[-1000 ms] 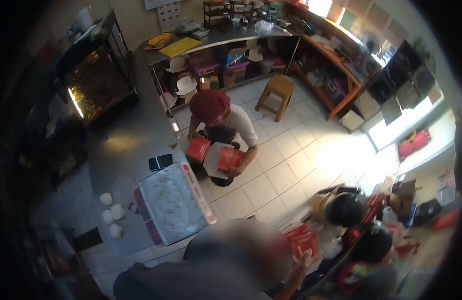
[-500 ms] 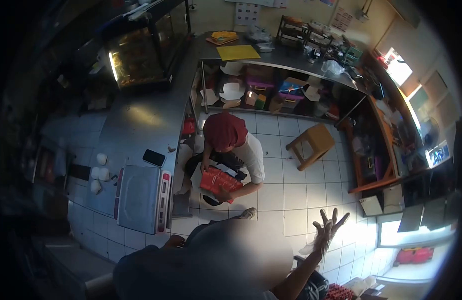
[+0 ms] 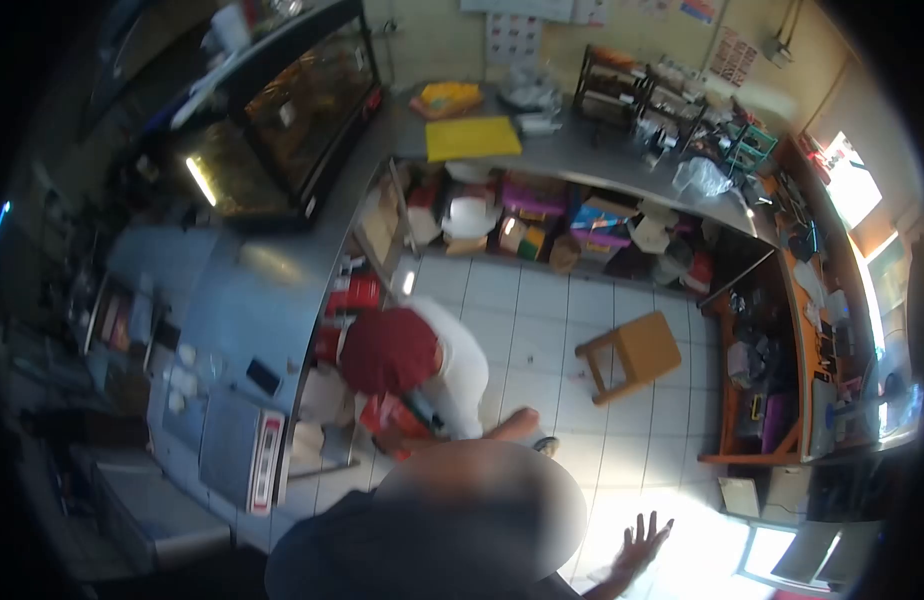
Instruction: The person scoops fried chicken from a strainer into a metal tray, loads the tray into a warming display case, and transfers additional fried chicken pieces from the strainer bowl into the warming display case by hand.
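Observation:
My right hand is raised at the lower right, its fingers spread and nothing in it. A clear plastic glove covered it a moment ago; motion and glare make the glove hard to see now. My left hand is out of sight, below or behind the dark clothing and the blurred patch. Ahead of me a person with a maroon head covering and white top bends by the counter's shelf. A red printed packet or box is at that person's hand. A bare forearm ending near a shoe seems to be theirs.
The metal counter on the left carries a scale, a phone, white lumps and a lit display case. A wooden stool stands on the tiled floor. Yellow board and racks sit on the back counter.
My view has shifted. My right hand has dropped lower. My left hand, seen near the scale before, is gone from view. The other person has leaned toward the shelf with the red packet.

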`<action>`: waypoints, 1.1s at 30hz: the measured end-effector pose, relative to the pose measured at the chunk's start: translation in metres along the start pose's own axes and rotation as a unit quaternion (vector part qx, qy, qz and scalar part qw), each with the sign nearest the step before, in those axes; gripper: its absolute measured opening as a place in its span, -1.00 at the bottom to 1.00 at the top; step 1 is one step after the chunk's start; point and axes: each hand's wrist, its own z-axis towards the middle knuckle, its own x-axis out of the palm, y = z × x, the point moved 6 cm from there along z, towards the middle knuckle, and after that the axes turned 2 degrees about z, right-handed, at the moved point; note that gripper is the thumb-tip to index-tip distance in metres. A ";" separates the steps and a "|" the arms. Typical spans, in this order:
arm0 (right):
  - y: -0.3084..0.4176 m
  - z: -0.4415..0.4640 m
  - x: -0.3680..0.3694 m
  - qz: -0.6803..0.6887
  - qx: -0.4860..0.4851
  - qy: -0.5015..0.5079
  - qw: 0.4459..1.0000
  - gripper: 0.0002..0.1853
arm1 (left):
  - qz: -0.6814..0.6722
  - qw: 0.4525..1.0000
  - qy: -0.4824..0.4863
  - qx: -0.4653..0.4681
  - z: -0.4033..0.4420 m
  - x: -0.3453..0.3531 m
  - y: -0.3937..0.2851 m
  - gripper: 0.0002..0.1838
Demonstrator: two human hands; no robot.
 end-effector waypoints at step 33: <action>0.058 0.292 0.778 -0.134 0.091 0.561 0.812 0.09 | -0.266 0.599 -0.716 -0.242 0.179 -0.674 0.205 -0.68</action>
